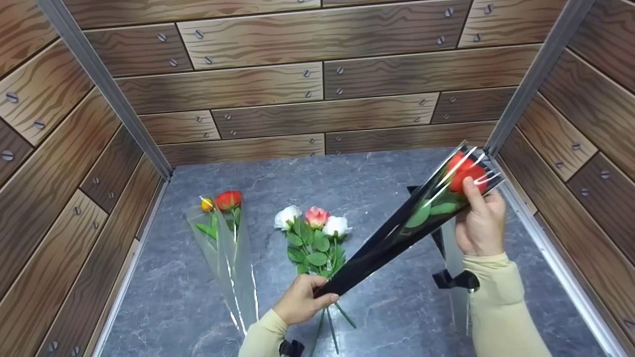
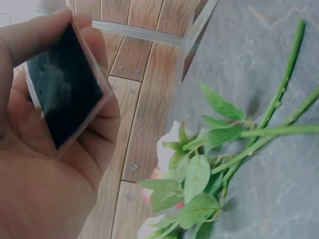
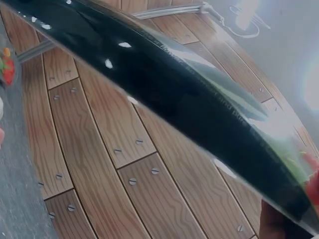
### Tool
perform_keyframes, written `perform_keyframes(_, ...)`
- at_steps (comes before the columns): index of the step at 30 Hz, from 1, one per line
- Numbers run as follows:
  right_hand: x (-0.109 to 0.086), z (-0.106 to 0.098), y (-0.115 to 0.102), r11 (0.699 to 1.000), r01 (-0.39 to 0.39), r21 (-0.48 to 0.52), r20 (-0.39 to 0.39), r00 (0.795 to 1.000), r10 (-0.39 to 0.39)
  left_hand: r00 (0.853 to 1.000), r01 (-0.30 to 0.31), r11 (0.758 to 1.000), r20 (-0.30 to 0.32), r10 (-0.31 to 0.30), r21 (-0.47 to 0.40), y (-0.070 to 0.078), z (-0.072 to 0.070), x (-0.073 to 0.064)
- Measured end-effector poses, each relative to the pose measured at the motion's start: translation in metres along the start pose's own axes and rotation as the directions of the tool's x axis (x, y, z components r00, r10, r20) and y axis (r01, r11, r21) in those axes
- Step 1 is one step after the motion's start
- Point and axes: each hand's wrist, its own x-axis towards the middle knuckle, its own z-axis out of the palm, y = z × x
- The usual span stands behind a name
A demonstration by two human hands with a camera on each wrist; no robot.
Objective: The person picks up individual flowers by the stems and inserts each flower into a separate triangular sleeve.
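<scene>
Both hands hold a clear-fronted black flower sleeve [image 1: 382, 243] slantwise above the table. Red flowers [image 1: 460, 166] with green leaves show through the clear film at its wide upper end. My left hand [image 1: 302, 301] pinches the narrow lower end between thumb and fingers; the left wrist view shows that flat black end [image 2: 70, 89] in the palm. Up at the right, my right hand [image 1: 481, 223] grips the wide end, thumb in front over the flowers and fingers mostly hidden behind. Under the sleeve's low end lie loose white and pink roses [image 1: 316, 217], their bare stems crossing near the left hand.
On the left lies a clear sleeve [image 1: 225, 267] with a red flower [image 1: 228, 200] and a small yellow one [image 1: 207, 204]. Another sleeve lies partly hidden beneath the right arm. Wood-patterned panels [image 1: 258, 84] wall in the grey marbled table [image 1: 163, 277] at the back and sides.
</scene>
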Motion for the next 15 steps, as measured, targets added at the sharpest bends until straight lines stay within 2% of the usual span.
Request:
perform_keyframes(4, -0.001, -0.001, 0.003, 1.0, -0.014, -0.024, -0.006, 1.0, 0.014, 1.0, -0.007, 1.0, -0.012, 0.007, -0.018, -0.018, 0.01, -0.001)
perform_keyframes(8, -0.005, 0.0, 0.007, 0.999, -0.011, -0.042, 0.005, 1.0, 0.011, 0.999, 0.03, 1.0, -0.038, -0.03, -0.001, -0.037, 0.017, 0.002)
perform_keyframes(11, -0.008, 0.0, 0.011, 0.998, -0.023, -0.064, 0.012, 1.0, 0.024, 0.997, 0.035, 0.999, -0.062, -0.035, 0.0, -0.041, 0.019, 0.003)
perform_keyframes(15, -0.011, 0.001, 0.017, 0.997, -0.045, -0.06, 0.016, 0.999, 0.046, 0.997, 0.005, 1.0, -0.075, -0.005, 0.008, -0.043, 0.021, 0.002)
